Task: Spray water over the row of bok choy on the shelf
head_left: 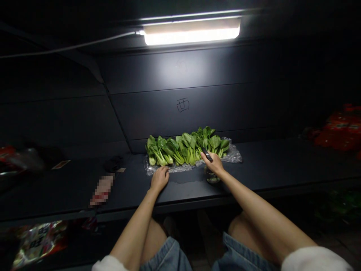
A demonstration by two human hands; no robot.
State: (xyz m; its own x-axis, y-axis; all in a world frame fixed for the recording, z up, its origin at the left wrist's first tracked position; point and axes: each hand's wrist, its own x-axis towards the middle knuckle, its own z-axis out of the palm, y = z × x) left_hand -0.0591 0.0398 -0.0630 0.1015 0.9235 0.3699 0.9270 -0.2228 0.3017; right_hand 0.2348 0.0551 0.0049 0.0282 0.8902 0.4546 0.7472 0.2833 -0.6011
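A row of leafy green bok choy lies side by side on crinkled clear plastic wrap on the dark shelf. My right hand is wrapped round a spray bottle with a clear body and a black head, in front of the right part of the row. The black head points toward the leaves. My left hand rests palm down on the shelf at the wrap's front edge, fingers lying on the surface and holding nothing that shows. A wet patch spreads between my hands.
A lamp with a white cable hangs overhead. Red packages stand at the right. A blurred-out packet lies left on the shelf, and a shiny snack bag sits below it.
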